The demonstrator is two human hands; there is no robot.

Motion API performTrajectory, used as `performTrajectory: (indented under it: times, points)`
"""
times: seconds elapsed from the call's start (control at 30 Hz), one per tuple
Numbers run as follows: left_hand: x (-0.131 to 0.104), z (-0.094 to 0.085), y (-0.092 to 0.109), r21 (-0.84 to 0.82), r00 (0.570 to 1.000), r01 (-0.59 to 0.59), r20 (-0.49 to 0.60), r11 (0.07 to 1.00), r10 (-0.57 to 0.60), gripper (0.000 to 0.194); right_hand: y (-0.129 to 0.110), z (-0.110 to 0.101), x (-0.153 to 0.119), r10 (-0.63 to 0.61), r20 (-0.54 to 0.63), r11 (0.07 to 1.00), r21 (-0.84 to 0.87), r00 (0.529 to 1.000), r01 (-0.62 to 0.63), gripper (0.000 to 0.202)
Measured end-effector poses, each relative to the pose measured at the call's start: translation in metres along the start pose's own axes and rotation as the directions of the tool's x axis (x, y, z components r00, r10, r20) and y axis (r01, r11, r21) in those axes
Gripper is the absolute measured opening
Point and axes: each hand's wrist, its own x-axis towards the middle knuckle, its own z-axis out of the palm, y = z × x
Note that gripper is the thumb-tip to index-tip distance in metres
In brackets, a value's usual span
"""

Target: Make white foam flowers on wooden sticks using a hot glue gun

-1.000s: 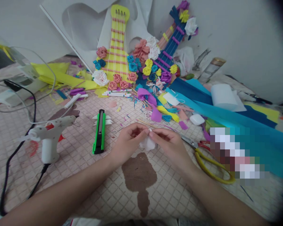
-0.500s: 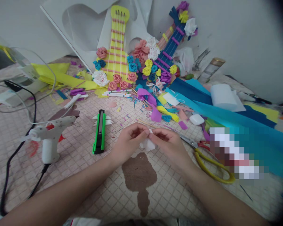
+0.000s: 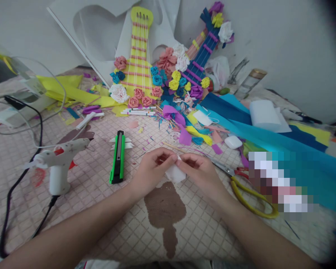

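Between my two hands is a small piece of thin white paper (image 3: 176, 175), pinched near its upper edge. My left hand (image 3: 156, 165) closes thumb and fingers on its left side. From the right, my right hand (image 3: 201, 169) grips it the same way, and the fingertips nearly meet. The paper's lower part hangs free and shows below the thumbs. Left of my left hand lies a green and black utility knife (image 3: 118, 157) on small white paper strips. Scissors with yellow handles (image 3: 252, 201) rest just right of my right hand.
A white hot glue gun (image 3: 58, 160) with a black cord stands at left. Behind, a yellow paper guitar (image 3: 140, 56) and a blue one (image 3: 204, 56) lean among paper flowers. Teal crepe paper (image 3: 268, 142) and a white roll (image 3: 264, 115) lie right. Paper scraps litter the table's middle.
The lower part of the white paper looks flatter and more spread out below my thumbs. Both hands stay almost in the same place.
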Motion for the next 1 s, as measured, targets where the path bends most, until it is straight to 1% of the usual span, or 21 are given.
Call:
performTrajectory:
  times: [0.17,0.33,0.53,0.7,0.9,1.0]
  points:
    - [0.0005,-0.0007,0.0028,0.01,1.0,0.022,-0.012,1.0,-0.022,0.016,-0.0001,-0.0012,-0.0005,0.012,-0.005,1.0,0.002,1.0,-0.012,0.018]
    - [0.0019,-0.0005,0.0046,-0.017,0.998,0.056,-0.011,0.998,-0.056,0.018,0.0011,-0.0028,0.0005,0.002,-0.045,0.999,0.034,0.999,0.0,0.016]
    - [0.0019,-0.0014,0.0019,0.046,1.0,0.013,-0.022,0.999,-0.012,0.019,0.0029,-0.0033,0.001,0.002,-0.037,0.998,0.062,0.999,0.0,0.017]
    - [0.0014,-0.0019,0.0024,0.049,0.999,-0.01,-0.042,0.999,0.013,0.017,0.004,-0.0033,0.0017,0.002,-0.041,0.997,0.075,0.999,0.001,0.017]
    - [0.0019,-0.0011,0.0055,0.042,1.0,-0.001,-0.013,0.999,0.001,0.022,0.0038,-0.004,0.0026,0.005,-0.081,0.998,0.059,0.997,-0.001,0.017]
    - [0.0018,-0.0014,0.0067,0.062,1.0,0.01,-0.019,0.998,-0.009,0.022,0.0032,-0.0041,0.0027,0.001,-0.073,0.997,0.074,0.997,0.004,0.018]
